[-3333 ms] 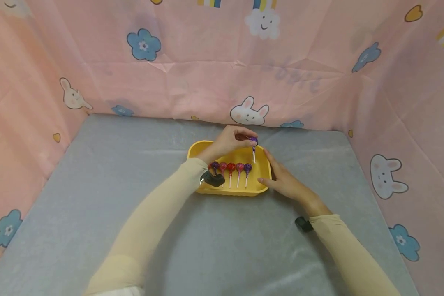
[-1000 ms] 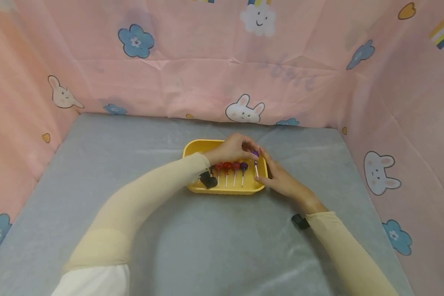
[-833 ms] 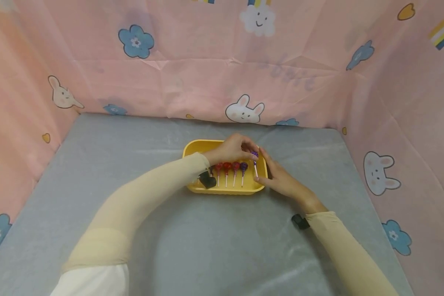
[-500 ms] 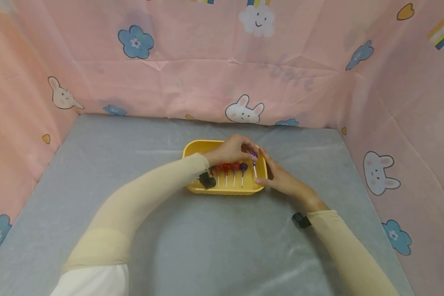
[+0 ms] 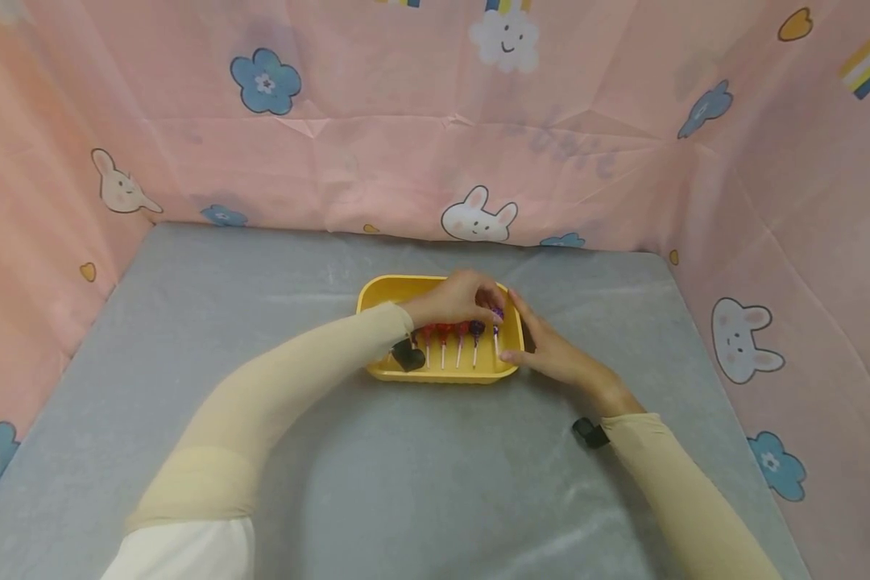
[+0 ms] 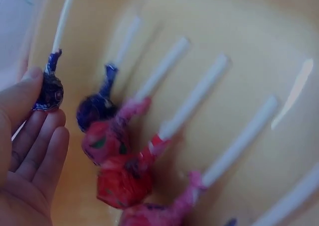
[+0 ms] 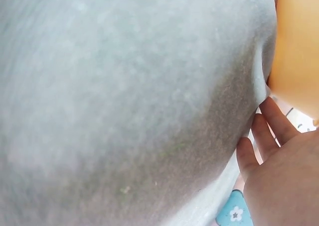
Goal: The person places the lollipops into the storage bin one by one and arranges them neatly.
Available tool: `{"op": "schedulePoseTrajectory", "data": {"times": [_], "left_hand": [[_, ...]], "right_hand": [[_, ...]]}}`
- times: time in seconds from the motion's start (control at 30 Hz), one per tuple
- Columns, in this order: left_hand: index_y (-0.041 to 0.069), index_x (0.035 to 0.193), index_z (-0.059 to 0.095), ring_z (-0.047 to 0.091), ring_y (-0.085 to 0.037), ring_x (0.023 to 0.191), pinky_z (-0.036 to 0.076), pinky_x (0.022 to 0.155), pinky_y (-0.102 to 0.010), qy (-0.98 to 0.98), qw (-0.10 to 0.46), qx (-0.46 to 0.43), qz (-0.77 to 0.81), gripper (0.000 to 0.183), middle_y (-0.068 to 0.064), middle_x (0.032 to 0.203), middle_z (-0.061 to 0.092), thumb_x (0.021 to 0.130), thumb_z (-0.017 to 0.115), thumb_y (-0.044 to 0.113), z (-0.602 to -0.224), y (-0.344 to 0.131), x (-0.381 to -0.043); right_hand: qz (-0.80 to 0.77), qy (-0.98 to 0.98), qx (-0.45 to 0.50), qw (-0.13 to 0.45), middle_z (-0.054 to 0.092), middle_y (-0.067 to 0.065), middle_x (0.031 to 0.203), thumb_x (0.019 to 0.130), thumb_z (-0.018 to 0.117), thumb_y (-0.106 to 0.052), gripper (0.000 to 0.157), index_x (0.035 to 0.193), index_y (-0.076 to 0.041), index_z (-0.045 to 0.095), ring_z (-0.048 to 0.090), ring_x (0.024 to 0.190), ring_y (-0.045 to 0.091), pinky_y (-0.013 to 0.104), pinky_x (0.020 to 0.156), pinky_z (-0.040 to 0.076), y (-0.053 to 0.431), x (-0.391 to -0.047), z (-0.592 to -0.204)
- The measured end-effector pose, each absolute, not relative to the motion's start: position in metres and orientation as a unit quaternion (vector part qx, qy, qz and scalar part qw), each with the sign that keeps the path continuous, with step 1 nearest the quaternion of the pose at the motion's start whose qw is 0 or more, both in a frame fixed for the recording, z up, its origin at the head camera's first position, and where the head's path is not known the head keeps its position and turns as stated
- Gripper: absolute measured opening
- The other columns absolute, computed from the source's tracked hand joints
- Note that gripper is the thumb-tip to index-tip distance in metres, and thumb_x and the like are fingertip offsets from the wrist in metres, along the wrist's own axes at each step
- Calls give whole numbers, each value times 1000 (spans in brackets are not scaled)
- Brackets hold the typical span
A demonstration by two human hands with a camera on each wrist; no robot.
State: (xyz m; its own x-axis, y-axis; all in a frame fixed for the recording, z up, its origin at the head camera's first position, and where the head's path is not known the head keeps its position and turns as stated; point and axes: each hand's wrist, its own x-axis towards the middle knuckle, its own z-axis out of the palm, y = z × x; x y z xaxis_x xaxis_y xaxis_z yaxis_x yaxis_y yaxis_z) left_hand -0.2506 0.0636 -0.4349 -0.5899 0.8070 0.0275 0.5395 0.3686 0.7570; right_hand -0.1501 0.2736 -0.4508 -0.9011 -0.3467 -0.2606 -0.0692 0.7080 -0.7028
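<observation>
My left hand (image 5: 458,298) pinches a purple-wrapped lollipop (image 6: 52,89) by its head, between thumb and fingers. Its white stick points toward the front of the yellow tray (image 5: 442,376), over the right end. To its left a row of lollipops lies in the tray: a purple one (image 6: 94,111), a pink one (image 6: 105,142), a red one (image 6: 124,183) and more, partly hidden by my left wrist in the head view. My right hand (image 5: 561,354) holds the tray's right end, thumb over the rim and fingers along the outside wall.
The tray stands on a grey cloth-covered table (image 5: 435,475). A pink printed curtain (image 5: 377,153) closes off the back and both sides. A black wrist camera (image 5: 408,354) on my left arm hangs over the tray's left part.
My left hand has brought the purple lollipop from above the tray's back right corner forward and down, beside the row. In the last half second it sinks slightly. My right hand stays at the tray.
</observation>
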Motion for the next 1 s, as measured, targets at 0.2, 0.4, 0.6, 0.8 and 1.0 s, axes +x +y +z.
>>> {"op": "schedulePoseTrajectory", "data": {"times": [0.2, 0.4, 0.6, 0.8, 1.0], "left_hand": [[11, 102, 74, 66, -9, 84, 54, 76, -16, 808, 177, 433, 358, 21, -1, 97, 75, 85, 78, 23, -443, 65, -251], [9, 101, 74, 67, -9, 83, 55, 76, -16, 803, 179, 437, 364, 21, -2, 96, 74, 85, 78, 23, -448, 67, -253], [10, 101, 74, 66, -9, 83, 55, 76, -16, 804, 177, 434, 366, 23, -2, 96, 74, 84, 79, 23, -455, 68, -254], [10, 100, 74, 66, -9, 83, 54, 76, -16, 806, 172, 434, 363, 23, -2, 95, 74, 83, 80, 24, -455, 69, -253], [10, 99, 74, 66, -7, 82, 54, 75, -15, 812, 168, 432, 356, 22, -1, 94, 74, 84, 80, 25, -455, 71, -252]], "right_hand": [[-362, 905, -114, 190, -4, 10, 169, 94, 66, -39, 100, 158, -36, -11, 1, 155, 40, 67, 121, 10, 273, -149, -451], [-363, 906, -113, 188, -4, 9, 169, 94, 66, -40, 100, 158, -35, -11, 1, 155, 39, 67, 121, 9, 273, -150, -452], [-364, 906, -114, 184, -4, 7, 169, 93, 66, -42, 101, 157, -38, -11, 1, 156, 37, 66, 122, 10, 274, -150, -454], [-361, 908, -117, 180, -3, 7, 169, 93, 66, -45, 100, 157, -39, -11, 2, 156, 37, 65, 122, 10, 274, -150, -454], [-363, 907, -115, 180, -3, 7, 169, 93, 66, -45, 101, 157, -38, -11, 2, 156, 37, 66, 122, 10, 274, -150, -454]]}}
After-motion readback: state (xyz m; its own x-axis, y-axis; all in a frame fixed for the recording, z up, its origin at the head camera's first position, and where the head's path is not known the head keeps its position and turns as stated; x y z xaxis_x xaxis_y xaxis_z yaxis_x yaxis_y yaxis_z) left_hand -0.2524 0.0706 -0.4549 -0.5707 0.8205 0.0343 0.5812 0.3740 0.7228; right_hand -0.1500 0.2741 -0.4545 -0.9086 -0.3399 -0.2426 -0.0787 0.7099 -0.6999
